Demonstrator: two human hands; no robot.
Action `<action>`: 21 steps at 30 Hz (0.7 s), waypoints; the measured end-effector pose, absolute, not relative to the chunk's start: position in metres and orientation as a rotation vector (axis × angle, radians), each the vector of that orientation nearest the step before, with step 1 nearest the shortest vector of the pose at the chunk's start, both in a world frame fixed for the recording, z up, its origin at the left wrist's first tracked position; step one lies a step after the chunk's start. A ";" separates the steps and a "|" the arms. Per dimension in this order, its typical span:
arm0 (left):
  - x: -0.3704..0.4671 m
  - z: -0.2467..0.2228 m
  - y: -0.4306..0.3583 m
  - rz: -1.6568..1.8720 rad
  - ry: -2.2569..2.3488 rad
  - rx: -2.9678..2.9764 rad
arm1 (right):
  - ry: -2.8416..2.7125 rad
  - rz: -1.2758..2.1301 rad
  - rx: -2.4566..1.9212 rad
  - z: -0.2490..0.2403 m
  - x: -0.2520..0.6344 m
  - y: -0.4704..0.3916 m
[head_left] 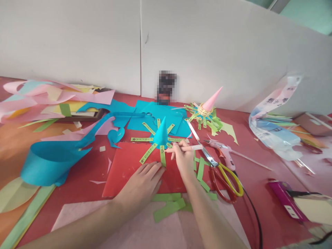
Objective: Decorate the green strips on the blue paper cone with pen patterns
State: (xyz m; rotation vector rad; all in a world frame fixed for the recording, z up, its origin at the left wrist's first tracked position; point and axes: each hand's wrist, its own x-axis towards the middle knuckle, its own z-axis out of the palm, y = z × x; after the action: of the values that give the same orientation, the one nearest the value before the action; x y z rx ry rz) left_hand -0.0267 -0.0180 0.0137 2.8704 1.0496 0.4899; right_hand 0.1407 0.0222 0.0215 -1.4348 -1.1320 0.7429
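Observation:
A blue paper cone (161,133) stands upright on a red sheet (124,173), with green paper strips (148,153) spreading out around its base. Several strips carry dark handwritten marks. My right hand (183,157) grips a pale pink pen (193,148), its tip at the green strip (163,155) that points toward me. Lying flat with fingers stretched out, my left hand (147,176) touches the lower end of that same strip. Loose green strips (169,209) lie below and to the right of my hands.
Scissors (220,173) with red and yellow handles and a pink glue gun (225,152) lie at right. Behind them stands a pink cone (213,98) with green strips. A blue paper loop (49,155) and heaped coloured paper (59,100) are at left; a purple power strip (286,200) lies far right.

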 end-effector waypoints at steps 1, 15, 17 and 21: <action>-0.027 0.014 -0.018 0.493 1.048 2.872 | -1.125 0.732 -1.433 0.022 0.141 0.021; -0.027 0.014 -0.018 0.491 1.046 2.872 | -0.940 0.979 -1.272 0.021 0.129 0.014; -0.026 0.013 -0.018 0.469 1.054 2.877 | -0.929 1.006 -1.254 0.021 0.128 0.014; -0.026 0.014 -0.018 0.484 1.045 2.872 | -0.927 1.014 -1.269 0.021 0.127 0.014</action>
State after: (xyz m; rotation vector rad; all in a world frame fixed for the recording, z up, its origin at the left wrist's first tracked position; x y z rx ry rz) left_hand -0.0261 -0.0180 0.0139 2.8716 1.0453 0.4837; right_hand 0.1270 0.0138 0.0206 -1.2691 -0.9272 1.0142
